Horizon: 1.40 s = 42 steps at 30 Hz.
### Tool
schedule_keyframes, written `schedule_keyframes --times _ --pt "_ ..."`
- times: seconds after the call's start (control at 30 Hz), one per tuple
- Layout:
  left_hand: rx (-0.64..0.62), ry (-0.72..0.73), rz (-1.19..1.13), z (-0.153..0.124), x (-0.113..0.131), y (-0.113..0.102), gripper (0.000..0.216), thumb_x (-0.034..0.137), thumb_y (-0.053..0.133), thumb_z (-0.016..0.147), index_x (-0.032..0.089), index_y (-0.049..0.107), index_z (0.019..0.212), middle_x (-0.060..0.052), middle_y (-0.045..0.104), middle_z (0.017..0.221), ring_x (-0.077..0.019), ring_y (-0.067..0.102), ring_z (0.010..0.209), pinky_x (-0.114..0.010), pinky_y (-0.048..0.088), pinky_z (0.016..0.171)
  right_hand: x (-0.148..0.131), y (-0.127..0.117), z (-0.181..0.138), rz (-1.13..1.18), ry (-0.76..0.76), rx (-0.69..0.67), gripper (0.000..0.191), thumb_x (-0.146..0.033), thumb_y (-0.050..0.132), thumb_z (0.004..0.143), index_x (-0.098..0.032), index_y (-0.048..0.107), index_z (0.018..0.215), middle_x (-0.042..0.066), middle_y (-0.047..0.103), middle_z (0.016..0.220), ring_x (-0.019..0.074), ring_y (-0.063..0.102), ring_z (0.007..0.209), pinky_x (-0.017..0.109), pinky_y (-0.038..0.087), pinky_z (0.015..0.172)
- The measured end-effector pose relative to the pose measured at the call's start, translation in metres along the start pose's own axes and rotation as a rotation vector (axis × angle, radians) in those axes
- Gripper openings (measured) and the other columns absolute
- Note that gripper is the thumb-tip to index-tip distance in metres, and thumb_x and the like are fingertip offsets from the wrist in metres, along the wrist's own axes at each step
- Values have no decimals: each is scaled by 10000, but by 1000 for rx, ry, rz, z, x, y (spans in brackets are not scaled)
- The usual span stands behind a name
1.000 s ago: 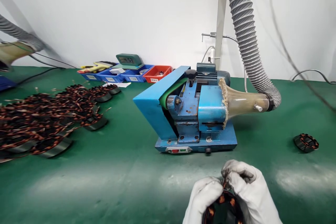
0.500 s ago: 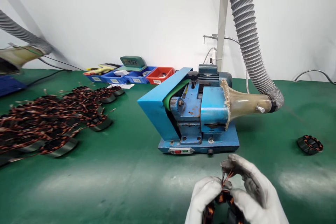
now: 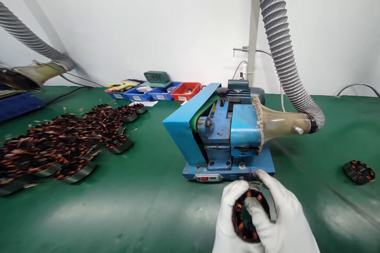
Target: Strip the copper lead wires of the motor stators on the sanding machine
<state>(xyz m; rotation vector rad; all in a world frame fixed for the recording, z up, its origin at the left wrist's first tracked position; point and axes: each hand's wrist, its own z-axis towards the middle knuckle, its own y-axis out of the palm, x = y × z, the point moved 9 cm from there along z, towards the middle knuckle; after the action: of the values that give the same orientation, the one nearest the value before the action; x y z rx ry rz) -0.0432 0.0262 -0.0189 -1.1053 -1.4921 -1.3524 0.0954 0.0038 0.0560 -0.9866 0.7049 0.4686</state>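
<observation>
Both gloved hands hold a motor stator (image 3: 237, 221), a dark ring with copper windings, in front of the blue machine. My left hand (image 3: 227, 213) is closed around its left side. My right hand (image 3: 282, 213) grips the right side, its thumb over the ring's centre opening and its index finger up by the thin lead wires (image 3: 251, 178) at the top. The wires stand close to the front edge of the machine base; whether they touch it I cannot tell. The gloves are white.
The blue belt machine (image 3: 215, 126) joins a tan hood (image 3: 282, 120) and grey hose (image 3: 276, 31). Many stators (image 3: 77, 170) are heaped at left. One stator (image 3: 359, 172) lies at right. Blue bins (image 3: 160, 94), a red bin (image 3: 185, 91) and a clock (image 3: 156, 77) stand behind.
My hands have raised the stator, so more of the ring shows. My right thumb has moved over its opening. The whole scene sits slightly lower and further right in the view.
</observation>
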Motion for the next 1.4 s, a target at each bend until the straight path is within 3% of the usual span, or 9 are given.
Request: schedule_keyframes --times 0.23,0.37,0.53,0.63,0.83,0.97,1.13,1.27,1.4 --pt "81 -32 -85 40 -21 6 336 373 746 640 250 662 941 -64 698 1010 -267 678 923 -374 562 795 -1 28 33 51 17 -197 339 -253 401 856 -158 671 1039 112 754 980 263 713 861 386 557 770" --pt "119 -19 -134 58 -16 17 389 276 774 576 248 643 941 -50 705 1001 -227 683 885 -338 546 790 4 38 54 11 125 -266 386 -256 325 888 -157 679 1008 125 754 936 285 710 832 412 538 759" --pt "119 -57 -175 78 -5 27 219 385 703 651 226 627 781 -32 715 821 -209 689 805 -334 548 760 6 43 68 -50 174 -307 366 -258 331 907 -167 685 925 125 755 857 307 701 801 420 513 725" --pt "114 -49 -152 81 1 29 219 368 722 647 219 630 780 -32 717 811 -207 687 801 -332 546 766 8 41 70 -53 189 -289 331 -250 365 907 -183 688 882 102 755 827 287 702 781 378 510 695" --pt "52 87 -11 72 26 37 527 171 837 399 202 611 874 -39 711 882 -225 679 833 -341 539 788 3 35 71 -27 146 -244 313 -261 393 907 -200 694 844 81 764 788 250 723 739 315 521 661" --pt "44 66 0 53 16 24 360 267 798 529 206 624 837 -53 703 893 -223 682 810 -332 552 723 -1 32 48 35 89 -214 329 -258 366 900 -204 690 921 63 767 799 229 723 700 302 536 639" --pt "77 97 41 40 -2 4 514 225 819 489 235 635 969 -54 686 1014 -247 674 892 -341 554 768 4 34 31 88 48 -195 345 -272 364 903 -183 682 1002 86 768 899 225 726 792 289 552 692" --pt "16 87 66 59 6 24 611 132 833 416 218 611 978 -53 696 1001 -252 672 911 -346 547 804 18 39 50 96 168 -210 340 -299 380 918 -181 693 978 86 769 848 236 723 761 305 554 690" --pt "-12 30 3 71 22 44 519 136 808 446 197 573 904 -70 706 942 -251 689 874 -367 551 798 16 38 65 145 149 -203 322 -294 403 913 -188 706 896 75 768 796 226 722 714 292 547 671"
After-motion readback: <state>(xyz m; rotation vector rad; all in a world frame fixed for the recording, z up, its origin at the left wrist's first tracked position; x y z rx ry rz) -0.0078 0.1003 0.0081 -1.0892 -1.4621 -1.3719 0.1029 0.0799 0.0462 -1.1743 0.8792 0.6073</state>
